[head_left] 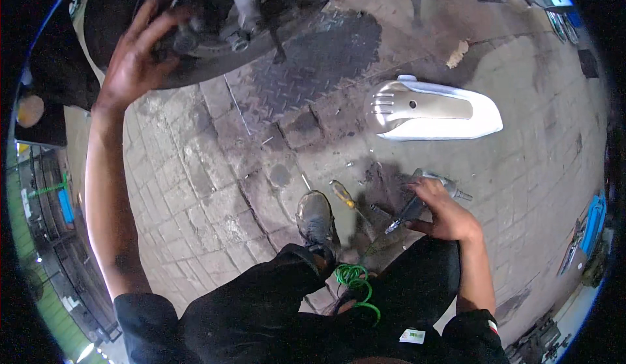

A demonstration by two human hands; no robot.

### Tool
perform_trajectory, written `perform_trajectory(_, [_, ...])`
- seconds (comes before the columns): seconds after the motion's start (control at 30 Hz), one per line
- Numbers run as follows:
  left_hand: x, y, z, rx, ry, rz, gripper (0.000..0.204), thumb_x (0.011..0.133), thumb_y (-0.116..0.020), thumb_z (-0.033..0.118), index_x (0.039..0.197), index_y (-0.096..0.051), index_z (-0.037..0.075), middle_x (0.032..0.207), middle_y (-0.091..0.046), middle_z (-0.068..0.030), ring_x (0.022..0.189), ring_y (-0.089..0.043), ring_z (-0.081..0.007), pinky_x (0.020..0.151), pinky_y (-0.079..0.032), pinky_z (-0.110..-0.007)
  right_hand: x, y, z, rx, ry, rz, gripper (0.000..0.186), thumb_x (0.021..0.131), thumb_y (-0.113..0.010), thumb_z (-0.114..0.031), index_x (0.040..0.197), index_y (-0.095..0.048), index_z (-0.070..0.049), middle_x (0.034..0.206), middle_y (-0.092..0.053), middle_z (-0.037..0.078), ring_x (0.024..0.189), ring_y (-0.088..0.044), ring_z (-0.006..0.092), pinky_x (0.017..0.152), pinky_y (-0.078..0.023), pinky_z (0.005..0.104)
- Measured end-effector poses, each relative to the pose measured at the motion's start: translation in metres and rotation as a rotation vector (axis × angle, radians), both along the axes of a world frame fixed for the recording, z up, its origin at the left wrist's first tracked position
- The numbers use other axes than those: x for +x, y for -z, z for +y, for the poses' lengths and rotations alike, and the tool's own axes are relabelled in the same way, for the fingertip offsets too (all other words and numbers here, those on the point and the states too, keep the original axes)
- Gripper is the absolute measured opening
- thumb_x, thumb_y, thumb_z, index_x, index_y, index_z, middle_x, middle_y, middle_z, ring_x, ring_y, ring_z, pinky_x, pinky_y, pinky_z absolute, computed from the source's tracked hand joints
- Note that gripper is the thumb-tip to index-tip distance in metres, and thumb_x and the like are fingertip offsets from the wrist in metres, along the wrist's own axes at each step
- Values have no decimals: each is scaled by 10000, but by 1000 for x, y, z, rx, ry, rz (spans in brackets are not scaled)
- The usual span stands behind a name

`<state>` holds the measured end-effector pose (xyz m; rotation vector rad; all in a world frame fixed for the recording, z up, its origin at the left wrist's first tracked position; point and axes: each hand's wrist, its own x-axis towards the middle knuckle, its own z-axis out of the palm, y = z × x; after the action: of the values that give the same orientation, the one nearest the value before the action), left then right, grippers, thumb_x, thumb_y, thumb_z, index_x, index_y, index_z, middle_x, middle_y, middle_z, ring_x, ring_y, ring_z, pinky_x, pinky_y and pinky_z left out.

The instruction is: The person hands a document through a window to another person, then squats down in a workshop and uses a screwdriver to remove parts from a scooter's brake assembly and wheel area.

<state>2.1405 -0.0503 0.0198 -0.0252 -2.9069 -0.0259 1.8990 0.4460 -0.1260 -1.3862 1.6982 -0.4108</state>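
My left hand [139, 54] reaches up to the top left and rests on a dark tyre [130, 12] of a wheel, fingers spread over the rubber. Low on the right, my right hand [442, 213] is closed around a grey air tool [427, 191] lying close to the paved ground; its metal nose [462, 195] points right. A green coiled hose [357, 284] trails from there down past my knees. A yellow-handled screwdriver [342, 193] lies on the ground just left of that hand, beside my shoe [315, 217].
A silver plastic cover panel [430, 111] lies on the paving to the upper right. A dark chequered metal plate [313, 58] sits under the wheel. Small screws and bits are scattered around a dark oil stain [381, 175]. Racks and tools line the left and right edges.
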Motion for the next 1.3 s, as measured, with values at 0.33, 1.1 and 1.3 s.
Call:
perform_trajectory(0.33, [-41,-42,-4,-39,-42,-432,675,711,-682,-56,1345,-515,105,1423,-473,-168,1416,-312,-319,1130,-338,-392,9,-9,6,-4,-22,-36,728,709,-819,-229,1325,-481,-40,1385,-431,207,1292,-386,405,1086,-337,462])
perform_trajectory(1.1, [15,-30,13,-181,-103,-336,809,673,-745,32,1407,-439,183,1447,-397,-197,1320,-418,-397,1058,-426,-446,37,-67,33,-194,-89,36,704,732,-734,-278,1343,-472,-47,1320,-484,228,1235,-439,414,1052,-374,461])
perform_trajectory(1.3, [7,-4,37,-351,-382,-104,807,619,-745,35,1364,-469,180,1411,-425,-206,1284,-429,-427,1036,-426,-462,62,-102,68,-433,-59,48,624,793,-709,-356,1279,-505,-24,1246,-523,196,1167,-496,364,978,-415,457])
